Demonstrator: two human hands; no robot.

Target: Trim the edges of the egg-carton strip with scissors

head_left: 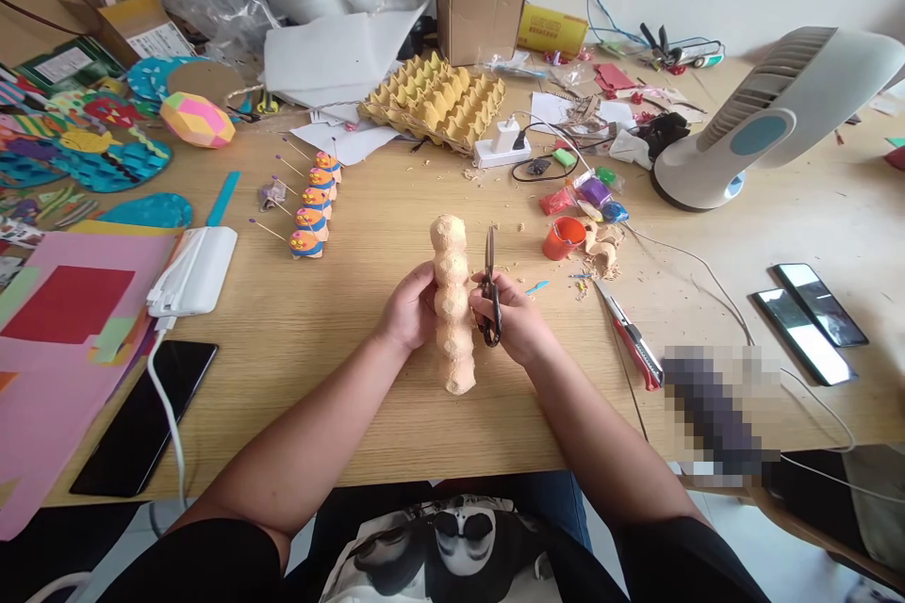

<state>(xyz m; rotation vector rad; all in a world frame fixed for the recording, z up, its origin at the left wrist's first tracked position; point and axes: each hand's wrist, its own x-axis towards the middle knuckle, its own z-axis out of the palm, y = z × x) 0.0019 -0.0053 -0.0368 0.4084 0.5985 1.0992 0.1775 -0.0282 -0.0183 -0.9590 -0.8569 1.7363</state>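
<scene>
Between my hands is a strip of egg carton cups (453,306), pale orange and bumpy, standing lengthwise away from me above the table. My left hand (412,306) grips its left side, fingers partly hidden behind it. My right hand (516,316) is closed around a pair of black-handled scissors (490,297), blades pointing away from me; its fingertips also touch the strip's right side. To the left stands a decorated egg carton caterpillar (316,207), orange and blue with cotton swabs sticking out.
Beyond my hands lies a yellow egg tray (435,104). A red cup (564,237), carton scraps (602,250) and a red utility knife (634,339) are on the right, with a white fan (749,127) behind. At left are a power bank (194,271) and a black phone (145,419).
</scene>
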